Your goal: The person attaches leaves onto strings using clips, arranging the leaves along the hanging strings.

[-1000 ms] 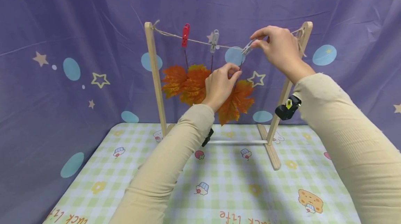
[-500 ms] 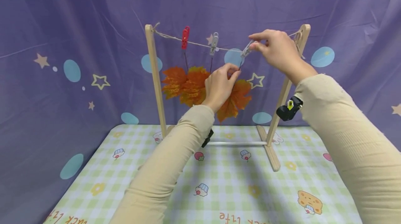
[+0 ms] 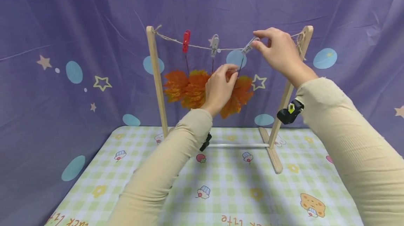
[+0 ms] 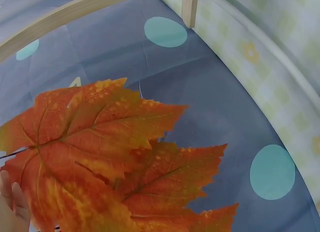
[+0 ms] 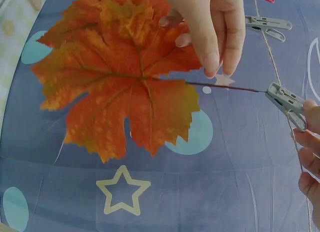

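Observation:
My right hand [image 3: 279, 48] pinches the upper end of a grey clothespin [image 3: 248, 46], which tilts at the twine [image 3: 231, 49]. From the pin's lower end hangs an orange artificial maple leaf [image 3: 242, 92] by its thin dark stem [image 5: 225, 86]. Beside that stem is my left hand [image 3: 218, 87], its fingertips just apart from it in the right wrist view and holding nothing. A second grey clothespin [image 3: 215, 46] and a red clothespin [image 3: 186, 41] hold two more leaves [image 3: 195, 87] on the twine. My left hand partly hides the leaves in the head view.
The twine runs between two wooden posts [image 3: 154, 75] of a stand. A white rod [image 3: 238, 145] joins the posts low down, and a wooden foot [image 3: 273, 155] rests on the checked tablecloth [image 3: 227, 180]. Behind hangs a purple curtain [image 3: 94, 36] with stars.
My left fingers have let go of the leaf stem and moved slightly left and down. The leaf has risen a little. My right hand still pinches the grey clothespin at the twine.

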Available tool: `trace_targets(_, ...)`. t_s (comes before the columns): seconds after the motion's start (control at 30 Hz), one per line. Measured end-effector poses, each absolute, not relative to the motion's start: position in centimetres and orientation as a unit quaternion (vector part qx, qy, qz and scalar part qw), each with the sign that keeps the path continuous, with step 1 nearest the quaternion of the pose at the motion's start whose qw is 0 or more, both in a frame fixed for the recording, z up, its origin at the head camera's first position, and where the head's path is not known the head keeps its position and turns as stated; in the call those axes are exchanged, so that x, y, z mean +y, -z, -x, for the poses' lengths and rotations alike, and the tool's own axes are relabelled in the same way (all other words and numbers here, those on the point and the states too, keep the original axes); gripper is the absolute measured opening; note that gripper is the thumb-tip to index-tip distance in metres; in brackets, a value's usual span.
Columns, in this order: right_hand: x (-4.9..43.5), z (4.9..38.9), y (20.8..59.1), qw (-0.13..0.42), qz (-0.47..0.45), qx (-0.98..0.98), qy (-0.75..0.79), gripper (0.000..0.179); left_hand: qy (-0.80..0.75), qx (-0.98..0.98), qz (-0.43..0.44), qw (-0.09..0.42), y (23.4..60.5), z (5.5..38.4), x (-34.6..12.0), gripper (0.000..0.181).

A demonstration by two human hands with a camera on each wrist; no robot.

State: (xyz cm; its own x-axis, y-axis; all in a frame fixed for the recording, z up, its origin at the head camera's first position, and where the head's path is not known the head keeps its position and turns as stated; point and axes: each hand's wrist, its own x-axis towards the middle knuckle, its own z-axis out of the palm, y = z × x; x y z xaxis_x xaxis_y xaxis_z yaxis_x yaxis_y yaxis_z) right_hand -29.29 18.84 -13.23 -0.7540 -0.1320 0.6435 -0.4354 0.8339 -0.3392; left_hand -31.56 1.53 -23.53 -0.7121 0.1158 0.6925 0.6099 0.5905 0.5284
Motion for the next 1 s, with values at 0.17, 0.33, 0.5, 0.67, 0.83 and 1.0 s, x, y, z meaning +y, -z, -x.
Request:
trace_targets(0.17,18.7,29.4,13.3,0.338,-0.178,-0.886,-0.264,0.037,0.425,-0.817,0.230,0.316,23.6,31.2,0.8,0.023)
trace_targets(0.33,18.7,29.2,13.6,0.356,-0.189,-0.872,-0.278,0.035,0.428,-0.815,0.237,0.311,23.7,30.6,0.1,0.025)
trace_targets(0.5,18.7,28.6,14.1,0.373,-0.198,-0.862,-0.281,0.033,0.445,-0.802,0.241,0.318,23.7,30.0,-0.6,0.025)
trace_targets(0.67,18.7,27.4,15.1,0.387,-0.215,-0.848,-0.293,0.031,0.464,-0.795,0.238,0.310,24.1,28.9,-1.6,0.024)
trace_targets(0.83,19.1,25.5,17.2,0.395,-0.231,-0.825,-0.332,0.029,0.488,-0.785,0.250,0.286,25.3,27.3,-3.1,0.024)
trace_targets(1.0,19.0,23.5,19.6,0.402,-0.236,-0.803,-0.371,0.027,0.522,-0.769,0.261,0.261,26.5,25.6,-5.0,0.026)
